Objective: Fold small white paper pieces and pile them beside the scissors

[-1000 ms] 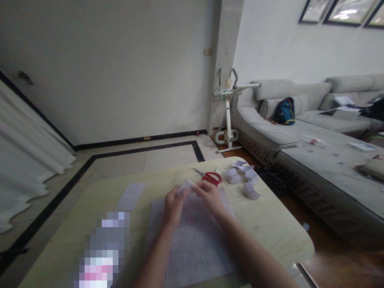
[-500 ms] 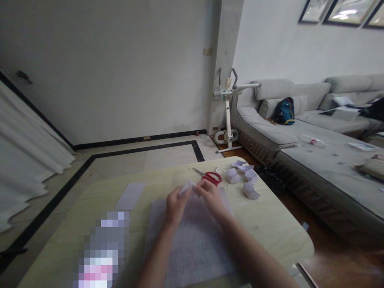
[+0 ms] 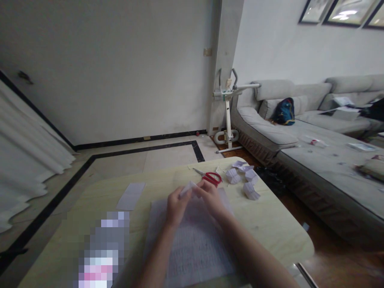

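Both my hands meet over the middle of a pale wooden table (image 3: 270, 224). My left hand (image 3: 177, 206) and my right hand (image 3: 210, 197) pinch a small folded piece of white paper (image 3: 187, 187) between their fingertips, holding it just above a large printed sheet (image 3: 195, 244). Red-handled scissors (image 3: 210, 176) lie just beyond my right hand. Several folded paper pieces (image 3: 244, 178) sit near the table's far right corner.
A white paper strip (image 3: 131, 196) lies on the table to the left. A blurred-out object (image 3: 102, 252) stands at the near left. A grey sofa (image 3: 315, 148) with a blue backpack (image 3: 285, 112) fills the right side, beside a white exercise machine (image 3: 228, 112).
My fingers have shifted slightly on the folded paper, turning it a little. Everything else on the table stays where it was.
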Demonstrator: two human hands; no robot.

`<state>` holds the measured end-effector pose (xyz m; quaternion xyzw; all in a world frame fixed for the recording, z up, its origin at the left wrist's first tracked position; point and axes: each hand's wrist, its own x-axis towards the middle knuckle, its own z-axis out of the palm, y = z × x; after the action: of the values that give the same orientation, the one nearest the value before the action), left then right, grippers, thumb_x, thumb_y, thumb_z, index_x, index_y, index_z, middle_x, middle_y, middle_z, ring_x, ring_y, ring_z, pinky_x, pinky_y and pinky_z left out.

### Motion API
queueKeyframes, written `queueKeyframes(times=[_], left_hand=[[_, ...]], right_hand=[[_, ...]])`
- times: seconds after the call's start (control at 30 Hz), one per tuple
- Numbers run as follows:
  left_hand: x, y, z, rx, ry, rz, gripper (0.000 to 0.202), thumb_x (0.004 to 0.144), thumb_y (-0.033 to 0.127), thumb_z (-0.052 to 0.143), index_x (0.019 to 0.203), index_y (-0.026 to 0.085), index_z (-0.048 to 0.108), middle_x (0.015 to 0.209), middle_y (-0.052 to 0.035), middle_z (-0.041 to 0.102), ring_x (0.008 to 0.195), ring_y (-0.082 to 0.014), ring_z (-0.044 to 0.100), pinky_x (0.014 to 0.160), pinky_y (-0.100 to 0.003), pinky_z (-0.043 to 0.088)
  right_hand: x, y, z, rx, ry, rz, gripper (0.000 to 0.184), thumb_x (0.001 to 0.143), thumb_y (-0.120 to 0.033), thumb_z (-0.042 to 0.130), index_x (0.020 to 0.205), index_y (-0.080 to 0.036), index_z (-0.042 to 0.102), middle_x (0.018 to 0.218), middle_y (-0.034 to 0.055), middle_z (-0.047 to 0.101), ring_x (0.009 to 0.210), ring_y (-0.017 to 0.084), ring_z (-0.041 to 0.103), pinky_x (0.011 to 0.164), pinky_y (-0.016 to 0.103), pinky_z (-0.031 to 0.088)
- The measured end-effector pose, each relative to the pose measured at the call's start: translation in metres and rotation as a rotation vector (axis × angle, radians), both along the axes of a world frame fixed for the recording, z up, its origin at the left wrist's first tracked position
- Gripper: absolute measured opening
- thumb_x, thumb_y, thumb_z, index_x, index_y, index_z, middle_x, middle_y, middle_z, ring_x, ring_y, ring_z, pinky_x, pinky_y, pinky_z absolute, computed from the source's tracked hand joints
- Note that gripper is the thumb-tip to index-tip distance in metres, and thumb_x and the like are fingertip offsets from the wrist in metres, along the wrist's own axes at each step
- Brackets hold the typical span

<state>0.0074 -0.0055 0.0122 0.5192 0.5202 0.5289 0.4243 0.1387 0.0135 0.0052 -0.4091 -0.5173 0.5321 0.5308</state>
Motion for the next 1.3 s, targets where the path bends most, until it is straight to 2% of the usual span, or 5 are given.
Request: queueKeyframes(times=[0.23, 0.63, 0.83, 1.1, 1.3], left_hand=[[0.0003, 0.001, -0.0033, -0.015, 0.03, -0.013, 0.03, 0.073, 0.04, 0.062, 0.074, 0.011, 0.066, 0.063, -0.0002, 0.06, 0.059, -0.0129, 0.053, 0.052, -0.019, 0.039], [-0.0003, -0.0001, -0.0042, -0.02, 0.058, -0.052, 0.033, 0.073, 0.043, 0.061, 0.08, 0.011, 0.067, 0.063, -0.0009, 0.062, 0.059, -0.0147, 0.055, 0.053, -0.021, 0.039], [0.0011, 0.0002, -0.0026, -0.011, 0.092, -0.024, 0.032, 0.073, 0.043, 0.062, 0.071, 0.012, 0.066, 0.056, 0.001, 0.057, 0.054, -0.0125, 0.05, 0.05, -0.02, 0.037], [0.0011, 0.0012, -0.0062, -0.018, 0.13, -0.102, 0.032, 0.075, 0.041, 0.059, 0.082, 0.012, 0.067, 0.063, -0.0006, 0.06, 0.055, -0.0145, 0.054, 0.051, -0.022, 0.04], [0.0018, 0.0008, -0.0066, -0.038, 0.118, -0.098, 0.031, 0.073, 0.039, 0.06, 0.085, 0.012, 0.068, 0.064, -0.0013, 0.063, 0.056, -0.0152, 0.055, 0.051, -0.022, 0.042]], right_hand=[[0.001, 0.0019, -0.0011, 0.019, -0.021, 0.026, 0.026, 0.075, -0.042, 0.063, 0.071, -0.017, 0.057, 0.065, -0.0013, 0.055, 0.06, 0.012, 0.05, 0.058, 0.025, 0.039], [0.0047, 0.0025, 0.0039, 0.014, -0.067, -0.004, 0.027, 0.073, -0.041, 0.065, 0.063, -0.019, 0.054, 0.061, -0.0012, 0.053, 0.057, 0.013, 0.049, 0.056, 0.026, 0.039], [0.0062, 0.0034, 0.0019, 0.052, -0.113, -0.027, 0.025, 0.075, -0.039, 0.063, 0.064, -0.018, 0.054, 0.061, -0.0012, 0.052, 0.058, 0.013, 0.049, 0.054, 0.025, 0.039], [0.0087, 0.0083, -0.0051, 0.045, -0.131, -0.011, 0.016, 0.075, -0.032, 0.061, 0.068, -0.019, 0.055, 0.066, -0.0011, 0.054, 0.062, 0.013, 0.051, 0.057, 0.025, 0.04], [0.0088, 0.0087, -0.0053, 0.056, -0.098, -0.006, 0.013, 0.075, -0.031, 0.061, 0.07, -0.02, 0.057, 0.068, -0.001, 0.056, 0.065, 0.014, 0.052, 0.061, 0.026, 0.042]])
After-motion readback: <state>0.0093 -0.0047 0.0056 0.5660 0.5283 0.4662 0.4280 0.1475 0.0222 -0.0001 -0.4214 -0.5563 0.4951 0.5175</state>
